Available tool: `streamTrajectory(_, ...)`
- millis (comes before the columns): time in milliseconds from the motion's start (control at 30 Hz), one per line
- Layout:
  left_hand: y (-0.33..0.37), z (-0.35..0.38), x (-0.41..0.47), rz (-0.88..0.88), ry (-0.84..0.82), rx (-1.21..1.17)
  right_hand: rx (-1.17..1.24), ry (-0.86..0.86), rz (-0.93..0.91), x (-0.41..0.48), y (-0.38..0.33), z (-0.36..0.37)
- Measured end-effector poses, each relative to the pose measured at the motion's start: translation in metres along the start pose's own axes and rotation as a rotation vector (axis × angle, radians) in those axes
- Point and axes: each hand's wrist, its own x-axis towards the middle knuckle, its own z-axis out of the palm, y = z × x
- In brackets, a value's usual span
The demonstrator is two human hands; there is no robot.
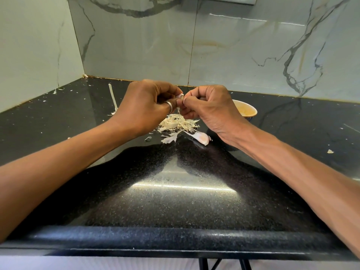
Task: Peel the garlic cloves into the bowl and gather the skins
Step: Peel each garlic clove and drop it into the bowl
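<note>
I see the clove (180, 96) held above the skin pile (178, 124), left grip (144, 106) curled round it, right grip (210, 108) pinching its skin, the bowl (248, 111) just behind the right.

Right hand (212, 108) hides perhaps half the bowl (247, 111).
</note>
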Motion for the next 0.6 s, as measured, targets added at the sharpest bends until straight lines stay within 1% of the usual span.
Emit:
streamTrajectory(200,0.0017,-0.0004,-0.0006,0.035,-0.023,0.036,-0.061,0.034,0.000,-0.0006,-0.0035,0.0035)
streamTrajectory(333,0.0035,-0.0027,-0.0003,0.024,-0.021,0.008,-0.078,0.058,0.010,0.0002,-0.0032,0.0031)
streamTrajectory(500,0.0025,-0.0058,0.0025,-0.060,0.002,-0.110,-0.099,0.071,0.025,0.0009,-0.0009,0.0016)
streamTrajectory(600,0.0002,-0.0070,0.0052,-0.156,0.017,-0.252,-0.103,0.069,0.034,0.0013,-0.0001,0.0030)
